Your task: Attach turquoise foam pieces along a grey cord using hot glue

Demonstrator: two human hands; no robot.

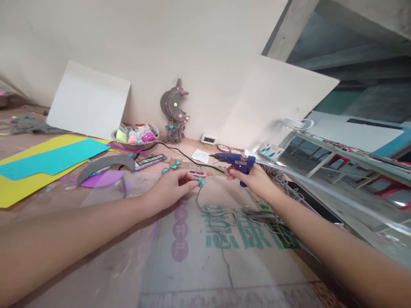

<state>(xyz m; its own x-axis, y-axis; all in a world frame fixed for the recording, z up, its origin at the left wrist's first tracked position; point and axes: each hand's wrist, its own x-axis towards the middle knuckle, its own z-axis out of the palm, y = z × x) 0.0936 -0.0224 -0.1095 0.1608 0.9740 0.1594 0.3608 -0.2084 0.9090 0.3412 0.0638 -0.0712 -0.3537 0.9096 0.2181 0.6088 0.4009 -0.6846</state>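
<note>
My left hand (180, 185) pinches a small turquoise and grey piece (201, 182) between thumb and fingertips, over the middle of the table. From it a thin grey cord (221, 212) trails in loose loops across the printed sheet (192, 265). My right hand (248, 176) is wrapped round the handle of a blue hot glue gun (236, 161), its nozzle pointing left, above and to the right of the small piece. Just behind my left fingertips lies a pink-edged tool (196, 173), and more turquoise pieces (175, 164) rest on brown card beside it.
Against the wall hangs a grey crescent moon decoration (176, 105) with coloured balls. A bowl of coloured packets (136, 137) stands back left, near yellow and turquoise sheets (54, 158). A black cable (180, 150) crosses the back. Right are a cord bundle (276, 177) and a phone (316, 203).
</note>
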